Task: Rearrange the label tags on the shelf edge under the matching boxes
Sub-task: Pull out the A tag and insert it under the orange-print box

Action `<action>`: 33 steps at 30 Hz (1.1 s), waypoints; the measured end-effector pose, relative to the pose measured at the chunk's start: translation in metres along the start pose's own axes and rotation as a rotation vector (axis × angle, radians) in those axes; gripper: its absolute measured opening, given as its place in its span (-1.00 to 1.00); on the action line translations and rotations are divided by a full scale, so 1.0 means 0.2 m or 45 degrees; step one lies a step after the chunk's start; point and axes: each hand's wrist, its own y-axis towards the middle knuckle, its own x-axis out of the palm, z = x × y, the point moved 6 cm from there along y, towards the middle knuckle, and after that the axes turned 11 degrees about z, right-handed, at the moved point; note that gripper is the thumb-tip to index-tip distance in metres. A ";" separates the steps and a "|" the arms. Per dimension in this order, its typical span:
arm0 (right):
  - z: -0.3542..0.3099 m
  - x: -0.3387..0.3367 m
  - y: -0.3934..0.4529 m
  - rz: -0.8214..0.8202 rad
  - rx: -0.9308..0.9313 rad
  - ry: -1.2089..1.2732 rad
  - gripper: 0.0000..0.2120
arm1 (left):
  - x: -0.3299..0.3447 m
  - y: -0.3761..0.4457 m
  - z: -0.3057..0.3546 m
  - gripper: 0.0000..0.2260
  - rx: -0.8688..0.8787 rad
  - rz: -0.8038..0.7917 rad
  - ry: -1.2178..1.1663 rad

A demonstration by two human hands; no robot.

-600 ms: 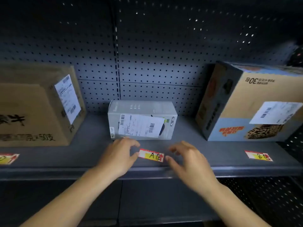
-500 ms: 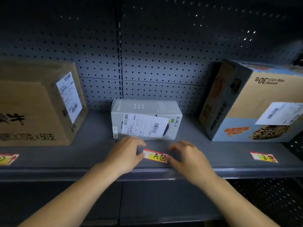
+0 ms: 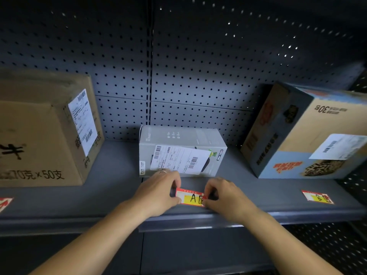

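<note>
A red and yellow label tag marked "A" [image 3: 191, 198] lies on the grey shelf [image 3: 248, 199] in front of a small grey box [image 3: 178, 139]. My left hand [image 3: 158, 192] pinches the tag's left end and my right hand [image 3: 224, 195] pinches its right end. A second tag marked "B" [image 3: 317, 197] lies to the right, in front of a blue and tan printed box [image 3: 309, 124]. A third tag [image 3: 5, 202] shows partly at the left edge, in front of a brown cardboard box [image 3: 39, 132].
A perforated dark back panel [image 3: 198, 66] closes the shelf behind the boxes. The shelf's front lip [image 3: 297, 217] runs across below my hands. Open gaps separate the three boxes.
Both hands have closed in on the "A" tag from either side and now grip its ends. The view has moved closer to the shelf.
</note>
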 end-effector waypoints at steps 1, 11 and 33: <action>0.00 0.00 0.00 0.006 0.005 0.017 -0.86 | 0.00 -0.01 0.00 -0.77 0.003 0.016 -0.022; -0.10 -0.08 -0.09 0.182 0.028 0.567 -0.78 | -0.10 -0.11 -0.07 -0.74 -0.143 0.288 -0.642; -0.45 -0.18 -0.46 0.320 0.190 1.615 -0.76 | -0.48 -0.63 0.02 -0.84 -0.539 0.498 -1.223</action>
